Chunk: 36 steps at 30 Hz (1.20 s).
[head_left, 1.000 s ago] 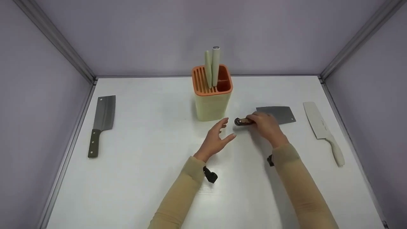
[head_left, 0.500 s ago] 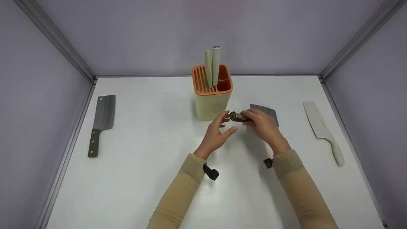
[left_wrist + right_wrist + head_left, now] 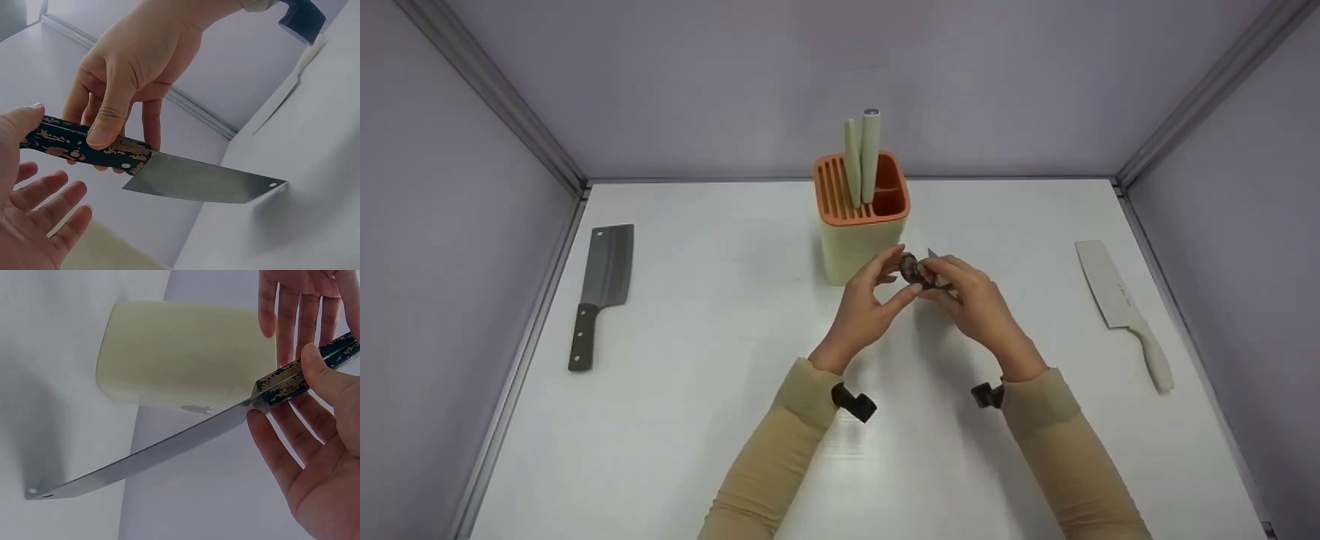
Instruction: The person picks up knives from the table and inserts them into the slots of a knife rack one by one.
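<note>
My right hand [image 3: 982, 304] grips a cleaver by its dark handle [image 3: 84, 151], which is mottled with copper-coloured flecks. Its grey blade [image 3: 197, 179] slants down, the far corner close over the white table; in the head view my hand hides most of the blade. At the butt of the handle, my left hand [image 3: 861, 311] has its thumb against the end while its fingers stay spread, as the left wrist view shows. Just behind both hands stands a cream knife block [image 3: 847, 255] with an orange slotted top, holding two pale-handled knives [image 3: 869, 157].
Flat on the table [image 3: 682, 435] at the left lies a cleaver with a dark green handle [image 3: 582, 337]. A cream knife [image 3: 1110, 289] with a pale handle lies near the right edge. Grey-framed walls [image 3: 697, 90] enclose the back and sides.
The right hand has raised the cleaver and drawn it leftward, turning its blade from lying flat to pointing down. My left hand has moved slightly forward, bringing its thumb to the handle's end.
</note>
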Available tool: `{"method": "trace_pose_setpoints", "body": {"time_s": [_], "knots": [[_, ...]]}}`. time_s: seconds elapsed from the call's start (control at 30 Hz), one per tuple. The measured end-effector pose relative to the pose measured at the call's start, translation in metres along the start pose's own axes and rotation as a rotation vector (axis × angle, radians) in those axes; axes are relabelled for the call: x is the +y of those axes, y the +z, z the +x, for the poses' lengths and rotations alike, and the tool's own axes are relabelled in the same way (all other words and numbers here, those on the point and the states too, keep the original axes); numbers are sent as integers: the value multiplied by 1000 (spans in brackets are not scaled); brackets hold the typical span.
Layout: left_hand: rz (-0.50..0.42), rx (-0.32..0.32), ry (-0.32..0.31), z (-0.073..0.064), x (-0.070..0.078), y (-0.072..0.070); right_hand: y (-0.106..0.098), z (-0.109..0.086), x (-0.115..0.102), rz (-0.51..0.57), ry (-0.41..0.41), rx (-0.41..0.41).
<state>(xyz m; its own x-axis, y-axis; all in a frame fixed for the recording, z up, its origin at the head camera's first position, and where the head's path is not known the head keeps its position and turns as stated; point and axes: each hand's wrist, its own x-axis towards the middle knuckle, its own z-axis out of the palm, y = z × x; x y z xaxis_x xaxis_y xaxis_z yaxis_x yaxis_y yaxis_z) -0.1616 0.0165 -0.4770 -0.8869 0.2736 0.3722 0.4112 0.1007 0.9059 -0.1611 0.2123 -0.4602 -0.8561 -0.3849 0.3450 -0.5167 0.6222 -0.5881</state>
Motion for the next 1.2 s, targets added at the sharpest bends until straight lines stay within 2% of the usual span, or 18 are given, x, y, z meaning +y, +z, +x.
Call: {"method": "trace_pose_setpoints", "body": {"time_s": [0.27, 0.6, 0.87, 1.03, 1.2], "knots": [[12, 38, 80, 1, 17, -5, 4, 2, -14, 166, -63, 19], [-13, 74, 128, 3, 25, -8, 13, 5, -26, 286, -90, 54], [-28, 93, 134, 3, 30, -11, 18, 7, -33, 326, -100, 93], [-6, 83, 164, 1, 33, -13, 20, 9, -39, 309, -98, 146], [-18, 82, 154, -1, 37, -16, 23, 11, -44, 313, -78, 198]]}}
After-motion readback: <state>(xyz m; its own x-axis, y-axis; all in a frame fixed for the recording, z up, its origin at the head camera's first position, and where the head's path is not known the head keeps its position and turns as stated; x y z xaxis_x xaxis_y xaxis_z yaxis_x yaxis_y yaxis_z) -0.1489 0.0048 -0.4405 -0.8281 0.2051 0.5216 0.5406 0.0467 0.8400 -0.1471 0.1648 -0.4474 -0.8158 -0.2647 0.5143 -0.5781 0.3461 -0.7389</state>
